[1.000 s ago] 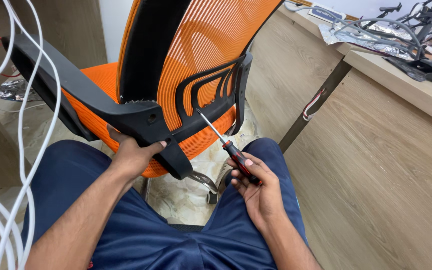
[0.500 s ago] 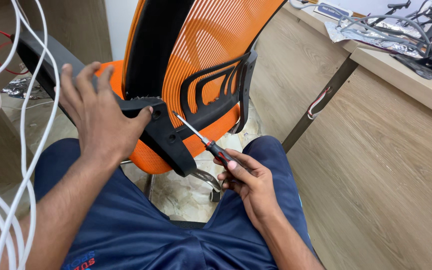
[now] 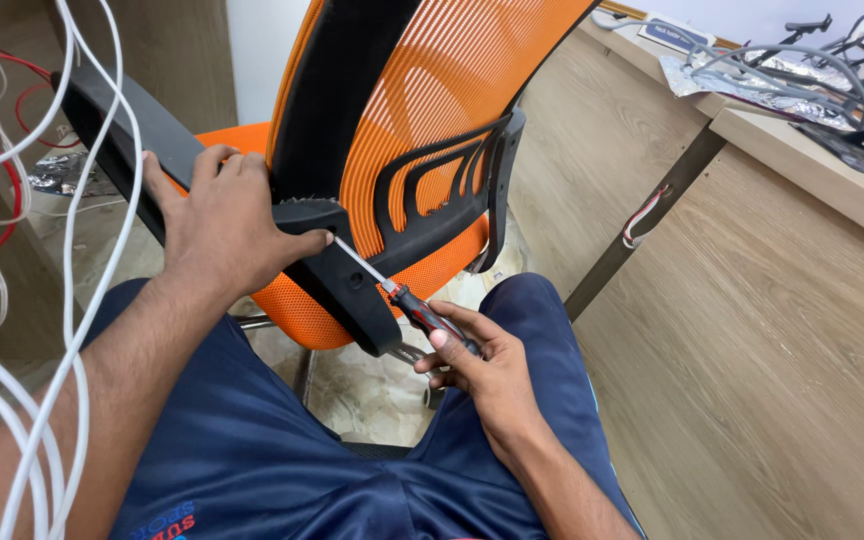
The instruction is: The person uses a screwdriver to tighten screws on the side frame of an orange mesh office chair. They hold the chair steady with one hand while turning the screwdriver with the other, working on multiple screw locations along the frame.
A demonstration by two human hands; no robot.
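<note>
1. Wood-grain desk panels (image 3: 752, 330) fill the right side, with white and red cables (image 3: 72, 330) hanging down the left.
2. Centre frame, an orange mesh office chair (image 3: 432, 110) is tipped toward the seated person, its black armrest (image 3: 122, 130) running off to the left.
3. Left hand (image 3: 222, 215) lies spread over that armrest, fingers wrapped on its black bracket.
4. Right hand (image 3: 482, 365) is clamped on a red-and-black screwdriver (image 3: 422, 312), its tip set against the bracket beside the left thumb.

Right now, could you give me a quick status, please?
Left hand grips black armrest bracket. Right hand holds screwdriver, tip at bracket. White cables hang left.
</note>
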